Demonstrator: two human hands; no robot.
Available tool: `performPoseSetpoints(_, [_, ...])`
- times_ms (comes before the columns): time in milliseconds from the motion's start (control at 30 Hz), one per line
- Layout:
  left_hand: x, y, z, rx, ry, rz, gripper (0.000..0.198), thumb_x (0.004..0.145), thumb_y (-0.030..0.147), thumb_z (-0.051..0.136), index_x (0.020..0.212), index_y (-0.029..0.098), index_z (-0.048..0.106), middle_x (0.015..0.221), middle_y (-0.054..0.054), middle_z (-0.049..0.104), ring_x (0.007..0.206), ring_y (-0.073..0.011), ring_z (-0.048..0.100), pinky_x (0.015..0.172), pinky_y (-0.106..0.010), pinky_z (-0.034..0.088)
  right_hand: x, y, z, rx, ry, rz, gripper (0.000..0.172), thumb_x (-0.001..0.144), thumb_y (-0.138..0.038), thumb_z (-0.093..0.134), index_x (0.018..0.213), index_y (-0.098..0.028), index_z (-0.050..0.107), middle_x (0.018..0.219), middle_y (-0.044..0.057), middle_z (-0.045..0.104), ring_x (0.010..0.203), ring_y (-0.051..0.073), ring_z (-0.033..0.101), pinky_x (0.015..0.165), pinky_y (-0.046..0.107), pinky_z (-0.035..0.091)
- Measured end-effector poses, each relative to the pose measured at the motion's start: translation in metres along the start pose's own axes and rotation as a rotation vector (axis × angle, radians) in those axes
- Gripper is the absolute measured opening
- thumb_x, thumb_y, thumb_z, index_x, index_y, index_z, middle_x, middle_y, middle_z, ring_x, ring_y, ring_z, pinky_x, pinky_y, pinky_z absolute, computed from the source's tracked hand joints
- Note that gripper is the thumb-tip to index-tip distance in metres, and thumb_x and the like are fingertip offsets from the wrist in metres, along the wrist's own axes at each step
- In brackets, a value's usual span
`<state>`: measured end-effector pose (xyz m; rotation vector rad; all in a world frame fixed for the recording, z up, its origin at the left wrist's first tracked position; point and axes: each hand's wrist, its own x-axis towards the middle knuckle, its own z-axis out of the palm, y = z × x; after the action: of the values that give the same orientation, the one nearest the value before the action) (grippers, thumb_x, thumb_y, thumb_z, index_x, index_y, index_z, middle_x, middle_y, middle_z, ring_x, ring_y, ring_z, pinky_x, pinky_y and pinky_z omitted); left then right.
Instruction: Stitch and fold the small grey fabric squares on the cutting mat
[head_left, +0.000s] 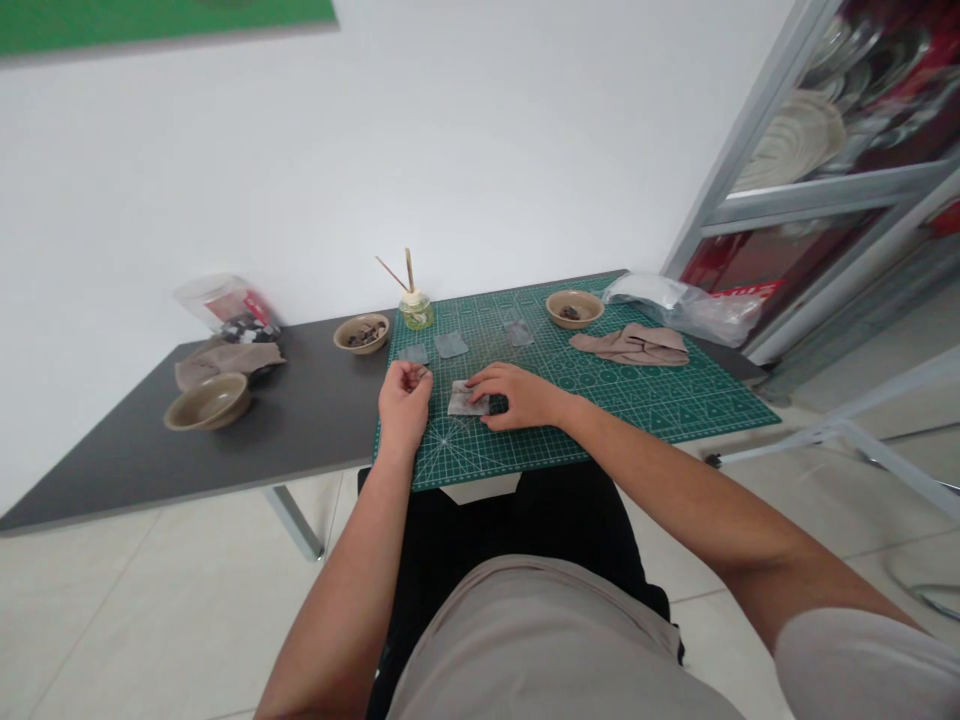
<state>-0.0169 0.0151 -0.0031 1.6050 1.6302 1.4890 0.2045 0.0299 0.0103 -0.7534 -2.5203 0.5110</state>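
My left hand (405, 405) is closed in a pinch above the left edge of the green cutting mat (600, 400); what its fingers hold is too small to make out. Spread over a small grey, brown-smudged square (461, 400), my right hand (517, 396) touches it with its fingertips, the thumb apart. A dark patch (498, 404) shows between that thumb and the fingers; I cannot tell what it is. Beyond my hands lie more thin grey squares: one square (413, 354) just past my left hand, a second square (451, 345), and a third square (518, 333) farther right.
A bowl of dark pieces (363, 335) and a reed diffuser (417, 310) stand behind my left hand. At right are another bowl (574, 309), a brown cloth (634, 344) and plastic bags (682, 300). An empty-looking bowl (208, 402) sits far left beside a cloth (225, 360).
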Motion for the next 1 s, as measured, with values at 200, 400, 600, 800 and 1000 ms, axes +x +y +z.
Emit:
performPoseSetpoints(200, [-0.003,0.009,-0.002,0.105,-0.212,0.070,0.013,0.078,0.030,0.062,0.089,0.022,0.063,0.083,0.000,0.066,0.075,-0.0153,0.057,0.075,-0.028,0.046,0.007,-0.008,0.001,0.130,0.179,0.154,0.030,0.083,-0.031,0.070,0.111,-0.021,0.070,0.116,0.008,0.071,0.110,0.022,0.064,0.099,0.039,0.047])
performPoseSetpoints(400, [-0.007,0.015,-0.001,0.282,-0.331,0.178,0.010,0.076,0.021,0.060,0.085,0.022,0.064,0.086,-0.001,0.066,0.081,-0.0178,0.058,0.079,-0.031,0.046,0.018,-0.016,0.016,0.446,0.262,0.302,0.022,0.085,-0.037,0.069,0.100,-0.020,0.068,0.091,0.002,0.074,0.082,0.016,0.070,0.078,0.029,0.052])
performPoseSetpoints(600, [-0.008,0.016,0.000,0.292,-0.377,0.224,0.010,0.077,0.021,0.061,0.087,0.023,0.063,0.087,-0.002,0.065,0.085,-0.0190,0.059,0.082,-0.032,0.046,0.020,-0.010,0.027,0.485,0.356,0.333,0.019,0.079,-0.036,0.073,0.088,-0.020,0.065,0.077,-0.002,0.070,0.073,0.015,0.068,0.073,0.029,0.052])
performPoseSetpoints(800, [-0.008,0.018,0.000,0.414,-0.438,0.288,0.017,0.079,0.023,0.060,0.096,0.024,0.063,0.100,-0.005,0.066,0.099,-0.0247,0.057,0.089,-0.040,0.042,0.015,-0.009,0.019,0.644,0.486,0.266,0.026,0.072,-0.026,0.074,0.096,-0.020,0.067,0.088,0.001,0.072,0.080,0.015,0.067,0.079,0.031,0.054])
performPoseSetpoints(1000, [-0.010,0.019,0.003,0.572,-0.533,0.328,0.027,0.082,0.028,0.060,0.108,0.027,0.067,0.116,-0.007,0.065,0.110,-0.0312,0.053,0.090,-0.046,0.037,0.021,-0.009,0.006,0.849,0.487,0.256,0.025,0.071,-0.031,0.078,0.093,-0.022,0.072,0.083,0.000,0.074,0.079,0.016,0.069,0.078,0.033,0.056])
